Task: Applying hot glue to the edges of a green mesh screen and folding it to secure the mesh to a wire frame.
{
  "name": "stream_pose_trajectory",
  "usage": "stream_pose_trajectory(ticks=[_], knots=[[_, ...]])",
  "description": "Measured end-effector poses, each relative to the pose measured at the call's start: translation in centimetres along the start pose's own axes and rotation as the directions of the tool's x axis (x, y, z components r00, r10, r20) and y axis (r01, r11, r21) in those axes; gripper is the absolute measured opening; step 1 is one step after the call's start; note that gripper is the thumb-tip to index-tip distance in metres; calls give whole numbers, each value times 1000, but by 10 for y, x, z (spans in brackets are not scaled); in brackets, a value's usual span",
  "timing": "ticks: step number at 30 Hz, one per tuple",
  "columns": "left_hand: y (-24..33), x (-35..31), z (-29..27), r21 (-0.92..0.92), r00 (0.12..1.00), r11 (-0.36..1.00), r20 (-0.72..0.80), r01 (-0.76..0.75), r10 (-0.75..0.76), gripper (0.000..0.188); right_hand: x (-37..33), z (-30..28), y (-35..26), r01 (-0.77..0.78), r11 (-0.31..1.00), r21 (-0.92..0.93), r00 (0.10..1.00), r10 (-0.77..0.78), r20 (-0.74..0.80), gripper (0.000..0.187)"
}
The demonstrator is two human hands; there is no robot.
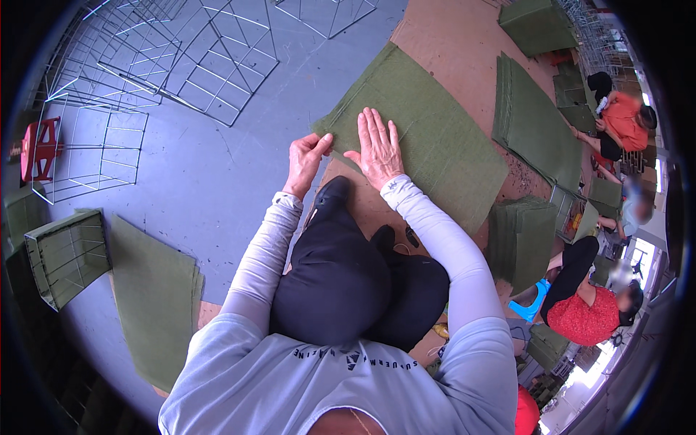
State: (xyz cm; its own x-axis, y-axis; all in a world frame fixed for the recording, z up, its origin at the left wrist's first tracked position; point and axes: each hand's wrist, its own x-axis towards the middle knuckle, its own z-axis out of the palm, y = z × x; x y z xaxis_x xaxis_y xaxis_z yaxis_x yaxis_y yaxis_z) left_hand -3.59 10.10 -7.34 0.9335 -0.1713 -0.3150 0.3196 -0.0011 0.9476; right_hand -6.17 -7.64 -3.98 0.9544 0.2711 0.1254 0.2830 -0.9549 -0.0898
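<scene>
A large sheet of green woven fabric (442,145) lies spread in front of my knees, with one corner on the far side and one toward the right. Its left edge is pinched between the thumb and fingers of my left hand (307,162). My right hand (380,151) rests flat on the fabric near that same edge, fingers stretched out and thumb apart. Whether more sheets lie under the top one is hard to tell. Both forearms wear pale sleeves.
Wire frames (217,72) stand at the far left, near a red stool (42,150). A fabric-covered box frame (69,257) and green sheets (154,297) lie at left. Stacked green fabric (536,119) lies at right, where several people sit, one on a blue stool (531,301).
</scene>
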Motion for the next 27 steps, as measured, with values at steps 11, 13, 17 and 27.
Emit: stream_pose_trajectory(ticks=[11, 13, 17, 27], knots=[[-12, 1, 8, -197, 998, 979, -56, -49, 38, 32, 1, -3, -3, -49, 997, -66, 998, 52, 33, 91], [-16, 0, 4, -186, 999, 981, -22, -48, 45, 32, 7, -2, -11, -65, 996, -62, 997, 68, 38, 91], [-10, 4, 3, -139, 999, 989, -14, -49, 48, 31, 22, 2, -23, -10, 1000, 19, 1000, 9, 22, 95], [-18, 3, 4, -202, 997, 979, 73, -3, 18, 29, 24, 7, -23, 96, 984, -152, 995, -93, 28, 94]])
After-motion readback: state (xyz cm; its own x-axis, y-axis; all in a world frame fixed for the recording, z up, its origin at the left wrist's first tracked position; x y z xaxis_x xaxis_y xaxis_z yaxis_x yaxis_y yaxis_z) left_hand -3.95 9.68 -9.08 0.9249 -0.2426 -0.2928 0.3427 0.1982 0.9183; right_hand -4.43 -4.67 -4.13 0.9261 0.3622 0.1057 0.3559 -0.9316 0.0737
